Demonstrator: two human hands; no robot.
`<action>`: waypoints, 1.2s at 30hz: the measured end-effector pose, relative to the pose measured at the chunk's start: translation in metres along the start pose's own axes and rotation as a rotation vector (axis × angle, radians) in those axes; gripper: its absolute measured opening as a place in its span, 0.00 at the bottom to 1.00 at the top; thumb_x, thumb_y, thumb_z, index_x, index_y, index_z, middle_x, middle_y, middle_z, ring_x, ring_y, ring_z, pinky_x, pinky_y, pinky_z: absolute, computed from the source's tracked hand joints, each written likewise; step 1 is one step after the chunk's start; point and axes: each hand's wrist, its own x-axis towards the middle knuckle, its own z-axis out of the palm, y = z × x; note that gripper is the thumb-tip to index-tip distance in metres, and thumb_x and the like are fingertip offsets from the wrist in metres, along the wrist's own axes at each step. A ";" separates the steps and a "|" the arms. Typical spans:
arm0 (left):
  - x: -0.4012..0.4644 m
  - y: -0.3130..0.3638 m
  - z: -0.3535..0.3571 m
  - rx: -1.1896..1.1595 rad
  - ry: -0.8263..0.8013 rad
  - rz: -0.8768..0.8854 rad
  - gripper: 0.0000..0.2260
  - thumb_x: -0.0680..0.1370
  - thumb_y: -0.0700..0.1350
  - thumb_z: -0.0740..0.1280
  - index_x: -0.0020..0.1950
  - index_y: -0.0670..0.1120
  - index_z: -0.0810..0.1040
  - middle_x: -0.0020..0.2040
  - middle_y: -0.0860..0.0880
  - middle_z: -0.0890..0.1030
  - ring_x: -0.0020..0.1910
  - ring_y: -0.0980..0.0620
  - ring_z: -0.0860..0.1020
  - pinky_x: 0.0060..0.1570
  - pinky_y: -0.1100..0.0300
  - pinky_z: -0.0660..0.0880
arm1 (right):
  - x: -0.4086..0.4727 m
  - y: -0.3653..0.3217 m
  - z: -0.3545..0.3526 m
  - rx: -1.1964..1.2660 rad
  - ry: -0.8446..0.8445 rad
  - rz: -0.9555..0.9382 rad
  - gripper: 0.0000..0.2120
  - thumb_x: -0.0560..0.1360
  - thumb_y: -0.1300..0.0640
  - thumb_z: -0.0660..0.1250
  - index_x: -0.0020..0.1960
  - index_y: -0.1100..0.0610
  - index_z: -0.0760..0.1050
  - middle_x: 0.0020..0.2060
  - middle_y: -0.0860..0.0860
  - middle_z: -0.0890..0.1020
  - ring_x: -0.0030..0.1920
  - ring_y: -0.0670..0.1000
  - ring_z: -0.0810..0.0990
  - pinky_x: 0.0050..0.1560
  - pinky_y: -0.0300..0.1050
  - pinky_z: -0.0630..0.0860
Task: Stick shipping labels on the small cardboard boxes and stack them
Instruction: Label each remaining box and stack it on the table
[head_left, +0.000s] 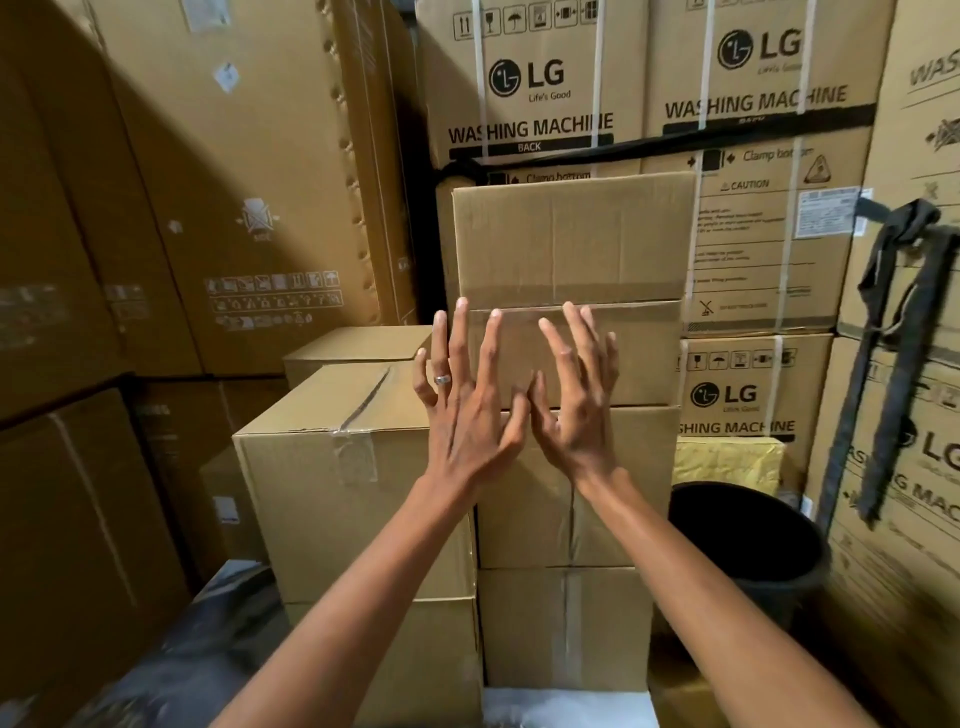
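Head view: both hands (467, 410) (576, 400) spread, apparently against top box (571, 291).

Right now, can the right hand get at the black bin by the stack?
Probably yes. The right hand is open in front of the box stack, and the black bin stands uncovered to its lower right, with nothing visible between.

back cartons (540, 93): "LG Life's Good" | "WASHING MACHINE" | "BACK" | "Clamp bottom" | "CAUTION"

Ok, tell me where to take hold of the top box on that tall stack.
Take the top box by its left and right side walls, one open palm on each, coming from the front. It is wide, plain and handle-free. Both the left hand and right hand are spread before the box beneath it.
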 end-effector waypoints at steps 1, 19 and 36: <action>-0.003 -0.005 -0.006 0.001 0.003 -0.013 0.35 0.76 0.57 0.57 0.83 0.48 0.56 0.83 0.42 0.48 0.83 0.44 0.43 0.77 0.38 0.49 | -0.001 -0.009 0.004 0.029 -0.011 0.006 0.26 0.79 0.61 0.65 0.76 0.60 0.69 0.78 0.60 0.64 0.81 0.58 0.58 0.77 0.69 0.54; -0.077 -0.180 -0.107 0.100 -0.008 -0.197 0.30 0.79 0.52 0.55 0.82 0.46 0.59 0.83 0.47 0.54 0.83 0.47 0.47 0.78 0.48 0.47 | -0.037 -0.189 0.117 0.325 -0.169 0.125 0.22 0.79 0.60 0.62 0.73 0.58 0.73 0.77 0.58 0.66 0.79 0.55 0.62 0.74 0.69 0.57; -0.044 -0.096 -0.046 -0.163 -0.058 0.135 0.29 0.81 0.51 0.55 0.82 0.43 0.58 0.83 0.43 0.54 0.83 0.45 0.49 0.79 0.43 0.50 | -0.030 -0.115 0.048 -0.150 0.067 0.143 0.23 0.78 0.64 0.63 0.73 0.60 0.73 0.76 0.60 0.69 0.78 0.58 0.64 0.72 0.68 0.62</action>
